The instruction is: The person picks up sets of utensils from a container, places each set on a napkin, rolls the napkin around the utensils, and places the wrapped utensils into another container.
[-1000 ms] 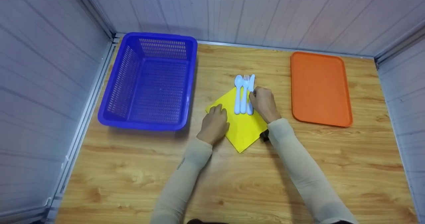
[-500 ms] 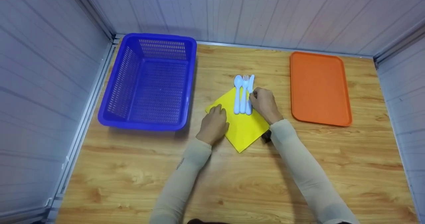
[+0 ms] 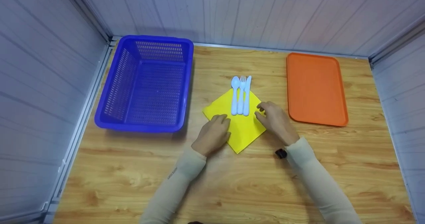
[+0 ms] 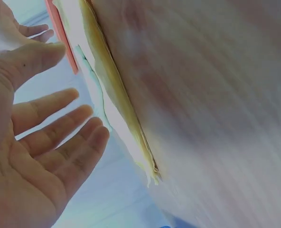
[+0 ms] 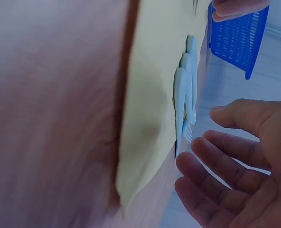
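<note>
A yellow napkin (image 3: 244,131) lies with one corner toward me. On its far part a pale blue spoon (image 3: 235,96), fork (image 3: 241,99) and knife (image 3: 247,98) lie side by side, heads pointing away and past the napkin's edge. My left hand (image 3: 212,134) hovers over the napkin's left edge; in the left wrist view its fingers are relaxed, with nothing in them. Over the right corner is my right hand (image 3: 275,119), thumb and fingers apart, holding nothing. The right wrist view shows that hand (image 5: 245,166) beside the cutlery, not touching it.
A blue perforated basket (image 3: 188,84) stands at the left back of the wooden table (image 3: 219,184). An orange tray (image 3: 317,88) lies at the right. Pale panel walls (image 3: 259,15) enclose the back and both sides.
My right hand has let go of the knife and drawn back toward me and to the right. The left hand has shifted slightly toward me. The knife now lies fully uncovered.
</note>
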`<state>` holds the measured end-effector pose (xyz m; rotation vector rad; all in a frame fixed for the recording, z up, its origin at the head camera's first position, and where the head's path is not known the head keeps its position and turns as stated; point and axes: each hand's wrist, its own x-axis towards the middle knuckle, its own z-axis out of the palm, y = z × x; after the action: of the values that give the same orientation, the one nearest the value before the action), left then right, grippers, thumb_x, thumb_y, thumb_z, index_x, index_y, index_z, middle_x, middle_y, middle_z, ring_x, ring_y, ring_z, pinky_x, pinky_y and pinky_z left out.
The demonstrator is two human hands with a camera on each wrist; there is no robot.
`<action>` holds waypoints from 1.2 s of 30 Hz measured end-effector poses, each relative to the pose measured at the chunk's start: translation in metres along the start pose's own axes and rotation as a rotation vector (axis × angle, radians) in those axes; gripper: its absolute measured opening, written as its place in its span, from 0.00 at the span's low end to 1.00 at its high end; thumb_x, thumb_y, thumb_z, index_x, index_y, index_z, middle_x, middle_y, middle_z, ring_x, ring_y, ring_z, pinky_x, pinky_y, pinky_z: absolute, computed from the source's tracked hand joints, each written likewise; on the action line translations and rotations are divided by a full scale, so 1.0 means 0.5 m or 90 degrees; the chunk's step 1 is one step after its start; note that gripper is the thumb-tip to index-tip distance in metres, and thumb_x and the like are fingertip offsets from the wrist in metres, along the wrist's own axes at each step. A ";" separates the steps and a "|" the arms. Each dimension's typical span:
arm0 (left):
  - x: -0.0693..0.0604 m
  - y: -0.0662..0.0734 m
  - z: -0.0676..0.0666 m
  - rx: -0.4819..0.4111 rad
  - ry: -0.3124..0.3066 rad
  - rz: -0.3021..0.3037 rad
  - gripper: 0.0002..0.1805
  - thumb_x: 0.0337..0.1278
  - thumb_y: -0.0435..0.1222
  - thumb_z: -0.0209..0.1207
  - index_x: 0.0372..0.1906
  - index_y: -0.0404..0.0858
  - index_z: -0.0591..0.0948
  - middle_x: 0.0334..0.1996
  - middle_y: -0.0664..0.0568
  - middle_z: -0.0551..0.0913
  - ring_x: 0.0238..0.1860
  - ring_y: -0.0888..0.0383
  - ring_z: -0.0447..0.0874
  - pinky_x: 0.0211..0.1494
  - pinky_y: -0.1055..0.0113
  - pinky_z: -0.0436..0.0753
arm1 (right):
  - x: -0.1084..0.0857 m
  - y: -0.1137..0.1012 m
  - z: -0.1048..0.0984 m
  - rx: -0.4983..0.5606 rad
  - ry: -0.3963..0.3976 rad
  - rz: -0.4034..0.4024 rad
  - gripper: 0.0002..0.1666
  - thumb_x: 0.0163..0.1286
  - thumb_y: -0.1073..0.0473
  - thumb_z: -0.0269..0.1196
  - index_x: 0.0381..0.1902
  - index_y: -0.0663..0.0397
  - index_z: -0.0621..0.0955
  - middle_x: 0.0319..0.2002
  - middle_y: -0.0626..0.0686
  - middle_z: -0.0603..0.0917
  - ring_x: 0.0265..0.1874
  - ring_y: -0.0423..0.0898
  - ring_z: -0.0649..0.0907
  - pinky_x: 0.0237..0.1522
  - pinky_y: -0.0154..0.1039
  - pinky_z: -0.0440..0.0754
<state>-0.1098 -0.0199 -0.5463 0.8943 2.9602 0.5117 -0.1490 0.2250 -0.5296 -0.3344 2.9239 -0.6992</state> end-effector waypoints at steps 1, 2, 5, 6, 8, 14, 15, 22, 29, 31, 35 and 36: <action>-0.004 0.001 0.001 -0.004 0.006 0.011 0.17 0.60 0.34 0.63 0.51 0.29 0.82 0.57 0.38 0.80 0.57 0.43 0.78 0.60 0.55 0.79 | -0.012 0.001 0.003 -0.005 0.004 -0.018 0.15 0.70 0.58 0.65 0.49 0.64 0.83 0.42 0.60 0.83 0.39 0.54 0.82 0.39 0.48 0.83; -0.008 0.002 0.002 -0.010 0.007 0.018 0.15 0.59 0.34 0.63 0.49 0.30 0.82 0.56 0.39 0.80 0.57 0.44 0.78 0.60 0.56 0.79 | -0.024 0.003 0.007 -0.013 0.008 -0.040 0.15 0.69 0.59 0.66 0.48 0.63 0.84 0.42 0.60 0.84 0.38 0.54 0.82 0.38 0.48 0.83; -0.017 0.005 0.003 -0.024 -0.010 0.028 0.13 0.59 0.35 0.63 0.46 0.32 0.83 0.55 0.40 0.81 0.57 0.45 0.78 0.62 0.56 0.77 | -0.053 0.008 0.020 -0.037 0.017 -0.127 0.13 0.67 0.60 0.68 0.46 0.63 0.84 0.40 0.58 0.84 0.37 0.52 0.82 0.37 0.47 0.83; -0.019 0.005 0.003 -0.029 -0.019 0.029 0.13 0.59 0.35 0.63 0.46 0.32 0.83 0.55 0.41 0.81 0.58 0.45 0.77 0.62 0.56 0.77 | -0.061 0.010 0.024 -0.045 0.018 -0.163 0.13 0.66 0.60 0.69 0.45 0.62 0.85 0.40 0.58 0.83 0.36 0.52 0.82 0.37 0.46 0.83; -0.022 0.005 0.004 -0.038 -0.040 0.032 0.13 0.59 0.35 0.63 0.47 0.33 0.84 0.56 0.41 0.81 0.58 0.46 0.77 0.62 0.57 0.76 | -0.072 0.014 0.032 -0.056 0.019 -0.227 0.13 0.64 0.60 0.71 0.44 0.61 0.85 0.39 0.56 0.83 0.36 0.51 0.82 0.38 0.45 0.83; -0.022 0.002 0.011 -0.056 -0.080 0.044 0.13 0.58 0.34 0.64 0.47 0.35 0.84 0.55 0.41 0.80 0.57 0.46 0.77 0.63 0.57 0.75 | -0.081 0.026 0.043 -0.057 0.014 -0.329 0.14 0.60 0.59 0.75 0.41 0.58 0.85 0.40 0.53 0.83 0.38 0.51 0.81 0.40 0.45 0.82; -0.022 0.001 0.013 -0.055 -0.079 0.045 0.13 0.57 0.34 0.64 0.46 0.35 0.84 0.54 0.41 0.80 0.56 0.46 0.77 0.63 0.56 0.75 | -0.081 0.028 0.044 -0.060 0.010 -0.335 0.14 0.59 0.58 0.75 0.41 0.58 0.85 0.40 0.53 0.82 0.38 0.51 0.81 0.41 0.45 0.81; -0.025 -0.003 0.021 -0.044 -0.059 0.057 0.12 0.53 0.32 0.66 0.43 0.35 0.83 0.53 0.43 0.79 0.53 0.45 0.77 0.57 0.56 0.79 | -0.083 0.039 0.048 -0.072 -0.024 -0.333 0.14 0.60 0.57 0.75 0.41 0.56 0.85 0.41 0.53 0.81 0.40 0.51 0.81 0.43 0.46 0.81; -0.021 -0.001 0.017 -0.033 -0.056 0.067 0.11 0.55 0.33 0.65 0.43 0.35 0.83 0.51 0.44 0.80 0.51 0.46 0.78 0.55 0.57 0.80 | -0.078 0.040 0.044 -0.068 -0.035 -0.315 0.12 0.61 0.57 0.74 0.40 0.55 0.86 0.40 0.52 0.82 0.39 0.51 0.80 0.41 0.46 0.81; -0.020 -0.001 0.016 -0.027 -0.052 0.070 0.10 0.55 0.33 0.64 0.42 0.35 0.83 0.50 0.44 0.80 0.50 0.47 0.78 0.53 0.57 0.80 | -0.075 0.040 0.045 -0.066 -0.029 -0.319 0.11 0.62 0.57 0.74 0.39 0.55 0.86 0.40 0.52 0.82 0.38 0.50 0.80 0.40 0.45 0.81; -0.019 -0.002 0.015 -0.025 -0.050 0.075 0.10 0.54 0.33 0.64 0.41 0.35 0.83 0.48 0.45 0.80 0.48 0.47 0.78 0.51 0.58 0.81 | -0.072 0.044 0.048 -0.051 -0.012 -0.324 0.09 0.63 0.58 0.73 0.38 0.54 0.85 0.38 0.51 0.83 0.36 0.49 0.80 0.37 0.43 0.80; -0.019 -0.003 0.015 -0.026 -0.050 0.077 0.10 0.55 0.34 0.65 0.41 0.35 0.83 0.47 0.45 0.80 0.47 0.47 0.78 0.50 0.58 0.81 | -0.071 0.046 0.048 -0.044 -0.009 -0.321 0.08 0.64 0.58 0.72 0.38 0.54 0.85 0.37 0.50 0.83 0.35 0.48 0.80 0.37 0.43 0.80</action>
<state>-0.1017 -0.0240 -0.5546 1.0686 2.8274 0.5247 -0.1149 0.2429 -0.5592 -1.1017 2.8684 -0.6396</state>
